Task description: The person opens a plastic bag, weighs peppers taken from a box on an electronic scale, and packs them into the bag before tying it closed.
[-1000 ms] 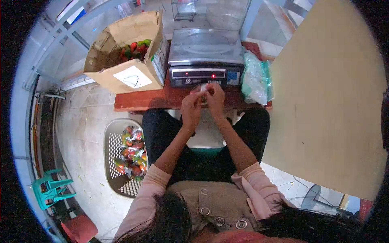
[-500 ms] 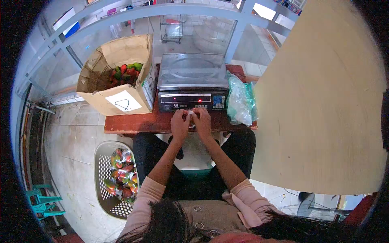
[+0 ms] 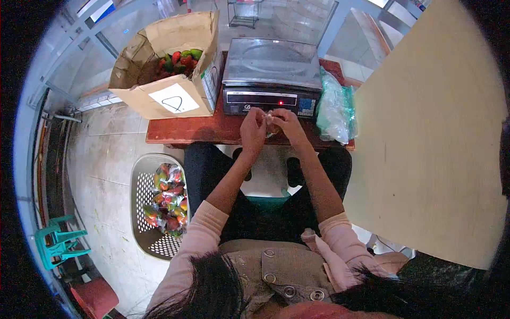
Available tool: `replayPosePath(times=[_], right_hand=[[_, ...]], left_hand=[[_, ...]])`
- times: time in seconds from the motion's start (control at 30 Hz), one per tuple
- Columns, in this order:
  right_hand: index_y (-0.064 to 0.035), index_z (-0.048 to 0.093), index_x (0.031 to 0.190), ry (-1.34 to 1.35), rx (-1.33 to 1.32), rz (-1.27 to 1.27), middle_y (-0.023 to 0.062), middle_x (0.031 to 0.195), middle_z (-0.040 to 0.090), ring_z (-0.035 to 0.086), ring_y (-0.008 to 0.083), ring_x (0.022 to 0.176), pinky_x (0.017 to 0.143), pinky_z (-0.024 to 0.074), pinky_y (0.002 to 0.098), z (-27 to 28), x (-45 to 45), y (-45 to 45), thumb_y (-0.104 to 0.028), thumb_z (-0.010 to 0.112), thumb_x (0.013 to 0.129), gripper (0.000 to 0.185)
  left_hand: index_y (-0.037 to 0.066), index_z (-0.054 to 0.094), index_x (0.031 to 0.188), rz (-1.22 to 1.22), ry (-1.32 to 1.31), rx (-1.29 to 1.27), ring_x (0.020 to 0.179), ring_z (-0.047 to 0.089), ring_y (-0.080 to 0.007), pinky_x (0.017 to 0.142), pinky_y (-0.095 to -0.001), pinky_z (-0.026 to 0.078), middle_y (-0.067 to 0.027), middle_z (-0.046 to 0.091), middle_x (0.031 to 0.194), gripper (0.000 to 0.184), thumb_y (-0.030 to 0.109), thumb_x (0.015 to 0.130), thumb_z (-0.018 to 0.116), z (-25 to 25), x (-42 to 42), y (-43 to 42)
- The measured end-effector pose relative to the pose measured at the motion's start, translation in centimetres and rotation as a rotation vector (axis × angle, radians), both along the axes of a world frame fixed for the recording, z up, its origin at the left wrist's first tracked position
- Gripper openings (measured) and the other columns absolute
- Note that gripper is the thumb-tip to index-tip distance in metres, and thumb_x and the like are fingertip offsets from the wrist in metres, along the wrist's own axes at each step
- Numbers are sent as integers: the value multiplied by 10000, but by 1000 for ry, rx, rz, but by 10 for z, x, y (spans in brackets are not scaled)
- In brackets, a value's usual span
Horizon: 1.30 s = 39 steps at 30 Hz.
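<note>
Just in front of the digital scale (image 3: 272, 98), at the near side of the red table, both hands pinch the gathered top of a small clear plastic bag (image 3: 271, 129). My left hand (image 3: 253, 128) has its fingers closed on one side of the bag's neck. On the other side, my right hand (image 3: 289, 125) grips it with thumb and fingertips. What is inside the bag is mostly hidden, though something brownish shows through. The scale's metal pan (image 3: 273, 61) bears nothing, and a red light glows on its display.
Left of the scale, a cardboard box (image 3: 175, 101) holds red and green peppers (image 3: 180, 61). A pack of clear and green plastic bags (image 3: 334, 109) lies to the right. On the floor, a perforated basket (image 3: 139, 194) contains several bagged peppers (image 3: 170, 199). A plywood panel (image 3: 425, 138) stands at right.
The view has tilted downward, so the table and scale sit higher in it. Both hands stay together at the bag's neck, with only slight finger movement.
</note>
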State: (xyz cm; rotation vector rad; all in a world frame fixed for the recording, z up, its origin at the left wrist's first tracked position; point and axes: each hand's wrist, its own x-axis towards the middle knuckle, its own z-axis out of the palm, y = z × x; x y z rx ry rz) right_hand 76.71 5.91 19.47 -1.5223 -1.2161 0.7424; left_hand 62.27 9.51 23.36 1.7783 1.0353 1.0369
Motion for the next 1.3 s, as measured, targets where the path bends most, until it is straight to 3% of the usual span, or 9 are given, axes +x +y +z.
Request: replayPosePath(times=[0.07,0.27,0.37,0.47,0.57,0.77,0.9,1.1,1.3], right_hand=[[-2,578,887,-110,47,10,22,803,569,539,121,760,694,441,274,-5,1,3,-197,615,826,207],[-11,534,855,-226,99,-100,20,714,536,528,115,677,602,431,255,13,-10,-4,-162,612,822,173],[-40,561,884,37,42,-108,110,805,613,599,251,786,701,463,336,7,-11,-4,-144,641,747,189],[-34,541,916,-19,10,-150,125,807,572,592,295,803,688,467,359,42,-31,-12,-124,612,767,188],[-20,536,898,-466,133,-202,146,840,532,575,356,816,685,460,404,41,-42,-16,-95,583,783,145],[-9,535,844,-438,162,-62,148,782,534,560,331,822,704,442,394,38,-34,-15,4,563,752,98],[9,536,837,-359,128,-5,156,755,551,576,320,737,661,449,390,29,-28,-7,-51,569,787,85],[18,525,827,-245,255,-127,172,716,547,582,324,686,608,450,380,31,-34,-17,-142,559,827,163],[16,470,724,-353,262,-372,171,641,483,519,360,609,550,404,401,50,-45,-45,-139,548,823,200]], left_hand=[[43,520,882,-43,-19,54,776,566,-293,686,-373,437,-121,551,813,100,59,802,576,-1,0,-5],[34,512,842,-64,-18,162,768,559,-299,685,-370,436,-120,543,795,79,72,803,569,-10,-3,-8],[30,514,822,-90,-3,139,768,558,-309,677,-383,433,-125,540,796,74,69,791,569,-7,-4,-6],[31,517,817,-105,-11,176,764,559,-320,666,-393,430,-129,544,792,60,62,788,560,-3,-4,-4],[32,525,819,-118,0,78,763,564,-327,663,-396,431,-130,555,789,45,58,794,551,-7,-6,3],[46,547,840,-134,78,193,773,574,-327,672,-397,439,-124,575,797,46,65,799,544,-4,-10,13],[64,562,891,-178,25,168,817,578,-315,725,-407,433,-99,594,844,95,106,806,556,-13,-11,13],[92,577,1031,-190,203,631,1029,515,-261,909,-425,318,-54,588,1057,220,179,831,542,-43,-4,12],[84,572,1034,-239,450,534,1031,512,-250,913,-411,306,-59,576,1066,229,192,850,490,-45,0,1]])
